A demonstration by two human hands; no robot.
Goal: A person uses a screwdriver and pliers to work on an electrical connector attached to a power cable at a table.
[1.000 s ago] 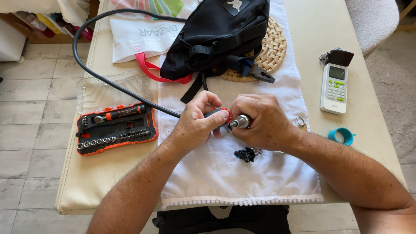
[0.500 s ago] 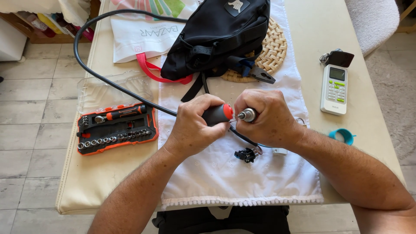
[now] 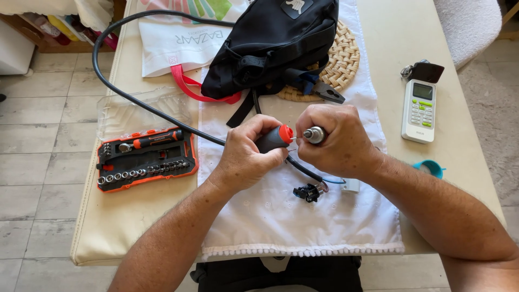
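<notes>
My left hand [image 3: 250, 154] grips a screwdriver handle [image 3: 273, 138], dark grey with a red end, held level and pointing right. My right hand [image 3: 336, 139] is closed around a small silver metal piece [image 3: 313, 134] that faces the handle's red end, with a short shaft between them. Both hands hover over a white cloth [image 3: 281, 216]. A thick black cable [image 3: 135, 100] runs from the far left under my hands to a black connector with loose wires [image 3: 309, 191] lying on the cloth.
An orange and black bit set case [image 3: 145, 160] lies open at the left, its clear lid [image 3: 141, 112] behind it. A black bag [image 3: 275, 46] rests on a woven mat [image 3: 340, 62], pliers [image 3: 330, 94] beside it. A white remote [image 3: 418, 110], keys [image 3: 423, 71] and a teal ring [image 3: 431, 167] lie right.
My hands have drawn slightly apart. The screwdriver's red end, first covered by my left fingers, now shows, with a small gap to the silver piece in my right hand.
</notes>
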